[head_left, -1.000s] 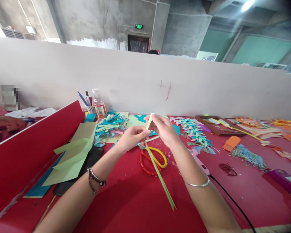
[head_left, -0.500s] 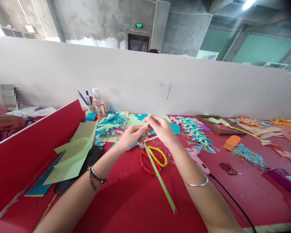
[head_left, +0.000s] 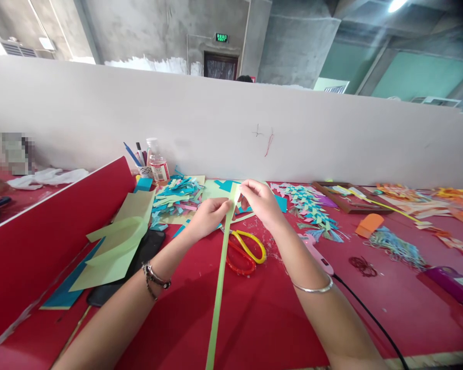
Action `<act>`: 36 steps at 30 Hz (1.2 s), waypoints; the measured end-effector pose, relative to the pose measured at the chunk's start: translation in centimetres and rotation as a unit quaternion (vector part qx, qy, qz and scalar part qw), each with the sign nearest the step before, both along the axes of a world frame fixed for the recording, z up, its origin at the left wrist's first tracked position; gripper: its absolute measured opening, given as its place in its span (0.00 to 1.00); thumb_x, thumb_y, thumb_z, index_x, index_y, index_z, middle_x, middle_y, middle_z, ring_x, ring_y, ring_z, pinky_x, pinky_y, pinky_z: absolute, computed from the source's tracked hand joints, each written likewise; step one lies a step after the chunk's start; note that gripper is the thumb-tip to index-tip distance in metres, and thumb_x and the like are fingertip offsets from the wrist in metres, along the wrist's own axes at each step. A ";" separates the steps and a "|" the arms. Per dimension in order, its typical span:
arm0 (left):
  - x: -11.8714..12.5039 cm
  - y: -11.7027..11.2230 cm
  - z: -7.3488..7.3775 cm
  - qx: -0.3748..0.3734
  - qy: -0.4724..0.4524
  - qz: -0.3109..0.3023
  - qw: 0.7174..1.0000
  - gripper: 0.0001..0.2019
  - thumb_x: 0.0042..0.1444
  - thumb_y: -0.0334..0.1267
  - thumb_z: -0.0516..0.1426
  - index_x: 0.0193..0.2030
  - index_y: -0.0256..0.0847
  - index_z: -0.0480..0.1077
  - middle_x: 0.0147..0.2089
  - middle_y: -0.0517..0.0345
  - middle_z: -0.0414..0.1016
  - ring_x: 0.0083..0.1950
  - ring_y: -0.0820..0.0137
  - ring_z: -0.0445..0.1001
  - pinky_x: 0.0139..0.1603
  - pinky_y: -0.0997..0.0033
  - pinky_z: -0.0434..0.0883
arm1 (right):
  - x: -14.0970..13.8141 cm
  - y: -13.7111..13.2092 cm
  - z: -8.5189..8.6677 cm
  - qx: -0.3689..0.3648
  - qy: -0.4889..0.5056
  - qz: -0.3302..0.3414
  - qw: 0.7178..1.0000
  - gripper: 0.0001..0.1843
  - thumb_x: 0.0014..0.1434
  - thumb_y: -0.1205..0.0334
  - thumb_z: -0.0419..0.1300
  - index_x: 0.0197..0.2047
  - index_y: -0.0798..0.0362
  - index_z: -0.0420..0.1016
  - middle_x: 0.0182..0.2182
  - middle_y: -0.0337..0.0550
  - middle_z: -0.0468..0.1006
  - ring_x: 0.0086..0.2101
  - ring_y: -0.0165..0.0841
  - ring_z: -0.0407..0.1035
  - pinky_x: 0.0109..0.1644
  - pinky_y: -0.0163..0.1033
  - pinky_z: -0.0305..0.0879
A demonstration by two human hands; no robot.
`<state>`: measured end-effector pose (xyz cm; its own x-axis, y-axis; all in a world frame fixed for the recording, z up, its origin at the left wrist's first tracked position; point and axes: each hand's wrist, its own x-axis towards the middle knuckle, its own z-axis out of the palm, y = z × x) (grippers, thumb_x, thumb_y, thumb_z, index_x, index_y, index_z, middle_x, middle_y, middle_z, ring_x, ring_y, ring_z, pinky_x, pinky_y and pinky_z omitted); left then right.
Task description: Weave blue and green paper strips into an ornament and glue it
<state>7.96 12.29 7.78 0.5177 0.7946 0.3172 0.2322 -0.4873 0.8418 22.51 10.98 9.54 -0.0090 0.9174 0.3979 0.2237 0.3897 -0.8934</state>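
Observation:
A long light-green paper strip [head_left: 219,288] is pinched near its upper end by both hands. My left hand [head_left: 210,218] closes on it with thumb and fingers, and my right hand [head_left: 259,203] grips the very tip from the right. From the hands the strip hangs toward the front edge of the view. Scissors with one red and one yellow handle [head_left: 256,245] lie on the red table just beneath the hands; their blades are partly hidden. A pink glue gun [head_left: 319,255] rests by my right forearm, its black cord running toward me.
To the left, green and blue paper sheets [head_left: 100,272] partly cover a dark flat object, beside a red divider [head_left: 61,241]. Behind stand a bottle [head_left: 159,164] and a pen cup [head_left: 144,171]. Cut strips [head_left: 179,198], a woven paper piece [head_left: 310,208] and a tray [head_left: 351,203] lie farther back.
The strip's lower end has swung left and toward me, and its upper end now shows flat and wide. The hands have parted slightly. At far left, a person's hand has drawn back.

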 end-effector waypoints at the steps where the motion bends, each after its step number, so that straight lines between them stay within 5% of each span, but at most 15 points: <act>1: 0.0 0.0 -0.1 0.003 0.001 0.009 1.000 0.18 0.55 0.43 0.44 0.23 0.35 0.66 0.20 0.63 0.63 0.22 0.77 0.59 0.24 0.78 0.59 | 0.0 0.0 0.0 -0.004 -0.005 0.004 1.000 0.10 0.53 0.59 0.51 0.22 0.53 0.62 0.18 0.33 0.66 0.18 0.22 0.59 0.23 0.29 0.57; 11: -0.4 0.9 -0.5 0.019 -0.064 0.089 0.994 0.18 0.54 0.47 0.47 0.19 0.37 0.59 0.16 0.65 0.58 0.18 0.80 0.55 0.18 0.80 0.54 | -1.8 0.2 -1.1 -0.078 0.026 0.100 0.992 0.11 0.52 0.57 0.51 0.22 0.53 0.60 0.15 0.30 0.63 0.15 0.22 0.57 0.19 0.28 0.54; 18: 0.0 0.8 -0.6 -0.023 -0.115 0.060 0.991 0.19 0.55 0.47 0.47 0.19 0.37 0.59 0.16 0.65 0.58 0.16 0.81 0.53 0.17 0.79 0.52 | -2.5 0.0 -1.4 -0.107 0.078 0.108 0.985 0.12 0.51 0.55 0.51 0.21 0.53 0.61 0.13 0.30 0.63 0.13 0.22 0.55 0.16 0.29 0.52; 24: 0.1 0.9 -0.9 -0.010 -0.143 0.131 0.981 0.18 0.53 0.46 0.49 0.18 0.39 0.54 0.14 0.68 0.51 0.16 0.81 0.51 0.17 0.79 0.51 | -2.9 -0.2 -1.6 -0.080 0.086 0.079 0.990 0.14 0.51 0.58 0.51 0.18 0.53 0.59 0.11 0.30 0.61 0.12 0.21 0.53 0.15 0.29 0.49; 30: 0.2 0.8 -0.7 -0.023 -0.110 0.042 0.993 0.18 0.56 0.47 0.45 0.22 0.37 0.60 0.18 0.64 0.62 0.20 0.78 0.59 0.22 0.78 0.57 | -2.8 -0.1 -1.6 -0.055 0.116 0.044 0.991 0.14 0.52 0.59 0.51 0.17 0.53 0.59 0.11 0.30 0.61 0.11 0.20 0.53 0.15 0.28 0.49; 36: 0.1 0.5 -0.4 0.028 -0.103 0.065 0.992 0.18 0.57 0.43 0.45 0.20 0.37 0.62 0.18 0.62 0.65 0.21 0.78 0.62 0.25 0.78 0.59 | -2.8 -0.5 -1.0 -0.063 0.083 0.067 0.992 0.14 0.53 0.57 0.51 0.19 0.53 0.59 0.12 0.30 0.61 0.12 0.20 0.54 0.16 0.28 0.49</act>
